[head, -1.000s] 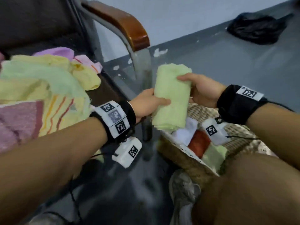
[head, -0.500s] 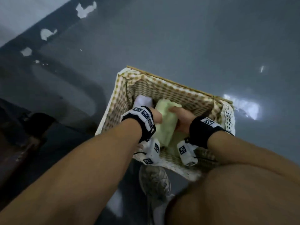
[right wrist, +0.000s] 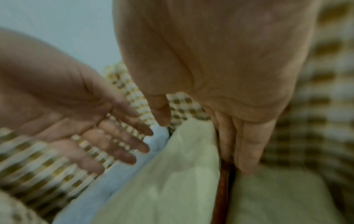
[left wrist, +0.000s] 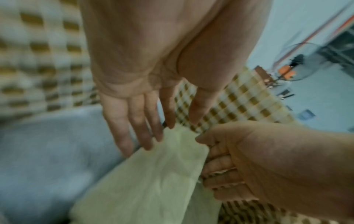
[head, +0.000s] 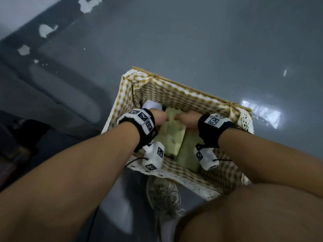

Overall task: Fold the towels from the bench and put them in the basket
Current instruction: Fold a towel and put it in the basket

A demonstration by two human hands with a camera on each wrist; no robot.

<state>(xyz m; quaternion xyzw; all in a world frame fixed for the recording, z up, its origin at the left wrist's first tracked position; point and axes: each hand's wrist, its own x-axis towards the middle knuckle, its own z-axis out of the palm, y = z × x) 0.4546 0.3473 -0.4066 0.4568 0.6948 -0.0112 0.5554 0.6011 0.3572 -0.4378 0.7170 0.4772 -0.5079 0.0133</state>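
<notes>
A wicker basket with a gold-checked liner stands on the grey floor. A folded light green towel stands on edge inside it, between a white towel and another green towel. Both hands are down in the basket. My left hand is open, fingers straight, its fingertips just at the green towel. My right hand holds the towel's top edge, thumb on one side, fingers pushed down the other. A red-brown towel shows beside those fingers.
A worn sneaker sits on the floor just in front of the basket. My bare knee fills the lower right. Dark bench parts lie at the left edge. A standing fan is far off.
The folded green towel went from mid-air beside the bench down into the basket. My left hand has let go of it and spread its fingers; the right hand still holds it.
</notes>
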